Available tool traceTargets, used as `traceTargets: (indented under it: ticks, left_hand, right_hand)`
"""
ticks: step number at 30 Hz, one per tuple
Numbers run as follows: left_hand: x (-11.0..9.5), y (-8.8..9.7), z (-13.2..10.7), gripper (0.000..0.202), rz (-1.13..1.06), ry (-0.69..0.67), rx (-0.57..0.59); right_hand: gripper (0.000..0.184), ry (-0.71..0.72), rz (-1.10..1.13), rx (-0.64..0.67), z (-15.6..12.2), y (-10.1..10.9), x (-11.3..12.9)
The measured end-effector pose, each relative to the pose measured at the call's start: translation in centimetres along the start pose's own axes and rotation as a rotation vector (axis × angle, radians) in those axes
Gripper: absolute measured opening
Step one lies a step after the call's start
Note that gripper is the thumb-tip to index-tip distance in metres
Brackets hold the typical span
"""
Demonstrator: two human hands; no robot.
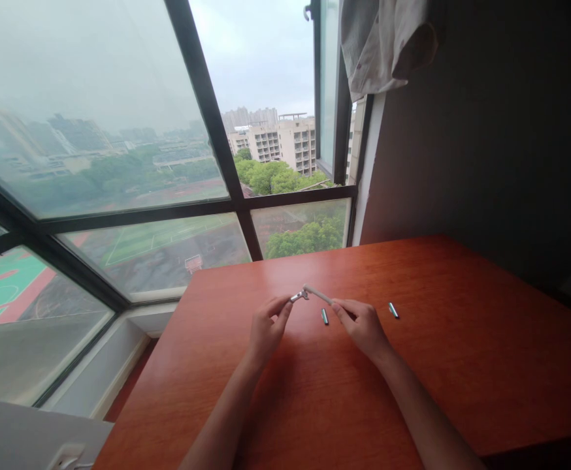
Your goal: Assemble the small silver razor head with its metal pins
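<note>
In the head view, my left hand [267,326] pinches a short silver piece with a forked end, which looks like a razor handle [297,297]. My right hand [361,324] has thumb and fingers closed on a pale, slender stick [319,294]. The stick's far tip meets or overlaps the forked end; I cannot tell whether they touch. Both pieces are held above the reddish-brown table [442,365]. Just left of my right hand lies a small dark green and silver strip, like a razor cartridge [325,316]. A similar cartridge [394,310] rests farther right.
Beyond the table's far edge stand large windows with a dark frame [246,203]. One pane [328,85] is swung open, with a grey curtain [388,46] bunched beside it. A dark wall [462,130] rises at the right. A socket [67,454] shows at lower left.
</note>
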State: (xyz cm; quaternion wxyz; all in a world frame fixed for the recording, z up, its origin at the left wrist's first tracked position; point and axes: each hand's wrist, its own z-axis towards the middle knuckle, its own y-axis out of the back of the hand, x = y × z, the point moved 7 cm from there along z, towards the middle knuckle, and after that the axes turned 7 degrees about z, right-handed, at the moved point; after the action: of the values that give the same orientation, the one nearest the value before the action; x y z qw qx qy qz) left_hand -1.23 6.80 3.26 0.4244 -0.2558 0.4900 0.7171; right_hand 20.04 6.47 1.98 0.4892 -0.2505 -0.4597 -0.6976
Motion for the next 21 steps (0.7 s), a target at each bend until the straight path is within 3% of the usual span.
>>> traceTargets:
  ticks: [11, 21]
  left_hand:
    - [0.37, 0.12, 0.09, 0.028, -0.028, 0.021, -0.007]
    - [0.29, -0.39, 0.08, 0.027, -0.018, 0.011, 0.024]
  right_hand:
    - [0.035, -0.021, -0.033, -0.041, -0.08, 0.21, -0.52]
    - [0.038, -0.033, 0.015, 0.003, -0.05, -0.04, -0.49]
